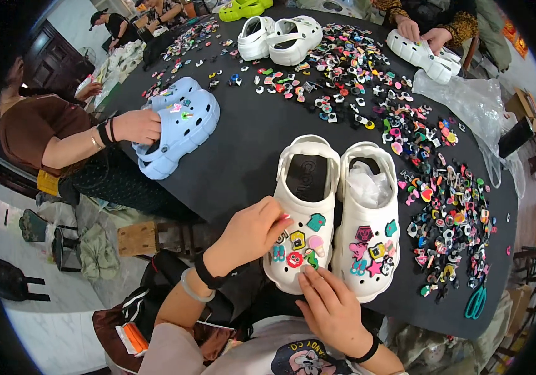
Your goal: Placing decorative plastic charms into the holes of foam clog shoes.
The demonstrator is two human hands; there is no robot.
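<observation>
White clogs (333, 212), multicoloured charms (308, 240); black table (249, 137); pale blue clog (177, 125); teal scissors (475, 303).

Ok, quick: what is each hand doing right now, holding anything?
Left hand: fingers curled on the left white clog, pressing by its charms; a held item cannot be told.
Right hand: fingertips on that clog's toe, holding nothing visible.

This looks like a small workshop for decorating shoes. Several people sit around one black table (243, 134) strewn with heaps of small coloured charms (449, 212), pressing them onto white clogs (333, 212) and light blue clogs (177, 125). Spare clogs, a plastic bag (468, 100) and green scissors (475, 301) lie among them.
</observation>
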